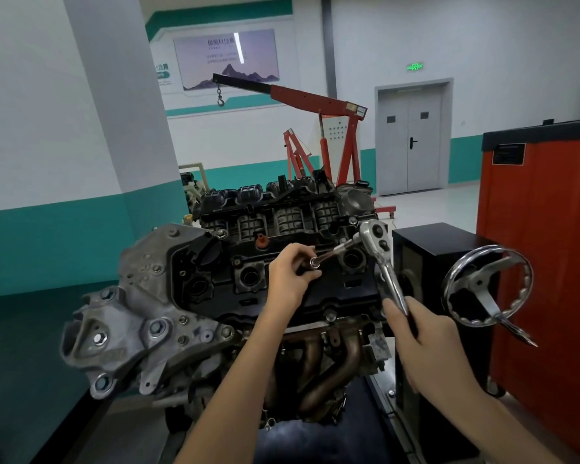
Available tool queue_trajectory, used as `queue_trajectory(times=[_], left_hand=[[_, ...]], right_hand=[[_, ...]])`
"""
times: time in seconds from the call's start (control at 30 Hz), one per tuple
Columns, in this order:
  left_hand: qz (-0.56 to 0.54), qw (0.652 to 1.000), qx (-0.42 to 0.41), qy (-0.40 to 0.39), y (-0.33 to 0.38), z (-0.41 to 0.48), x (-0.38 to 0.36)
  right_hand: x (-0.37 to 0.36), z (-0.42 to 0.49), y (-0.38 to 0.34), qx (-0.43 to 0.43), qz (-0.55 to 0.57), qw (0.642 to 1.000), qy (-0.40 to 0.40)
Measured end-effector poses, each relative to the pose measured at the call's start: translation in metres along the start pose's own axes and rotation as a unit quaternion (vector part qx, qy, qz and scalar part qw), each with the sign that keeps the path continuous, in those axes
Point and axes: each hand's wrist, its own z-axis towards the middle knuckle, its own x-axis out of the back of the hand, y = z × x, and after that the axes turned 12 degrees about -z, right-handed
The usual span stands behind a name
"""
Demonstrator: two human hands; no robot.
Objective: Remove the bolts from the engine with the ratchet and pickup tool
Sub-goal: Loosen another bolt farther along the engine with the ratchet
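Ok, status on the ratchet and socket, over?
Left hand pinching socket, right hand gripping ratchet handle. Socket's open end faces camera, not on any engine bolt. Handwheel close beside the handle.

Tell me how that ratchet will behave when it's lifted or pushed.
The ratchet looks all polished metal, so it is probably stiff and heavy for its size. Its bare shiny shaft may be slippery above where the right hand grips. With the extension bar jutting from its head, it would likely tip rather than roll.

White-teal walls [47, 145] — grey double door [412, 142].
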Motion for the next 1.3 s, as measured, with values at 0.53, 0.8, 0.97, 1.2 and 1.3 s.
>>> queue_trajectory(times=[0.53,0.8,0.97,1.2,1.3], left_hand=[[0.149,0.981,-0.124,0.019,-0.007,0.005,0.007],[-0.103,0.993,-0.024,-0.044,0.033,-0.002,0.004],[-0.105,0.993,0.017,-0.045,0.038,-0.007,0.001],[-0.083,0.995,0.006,-0.062,0.036,-0.001,0.011],[-0.062,0.993,-0.003,-0.098,0.034,0.000,0.012]], right_hand=[[-0.012,0.047,-0.020,0.096,-0.222,0.966,-0.088],[-0.026,0.044,-0.014,0.081,-0.214,0.964,-0.138],[-0.043,0.028,-0.017,0.060,-0.144,0.977,-0.147],[0.010,0.093,-0.007,0.204,-0.358,0.880,-0.236],[0.032,0.135,-0.007,0.260,-0.446,0.829,-0.213]])
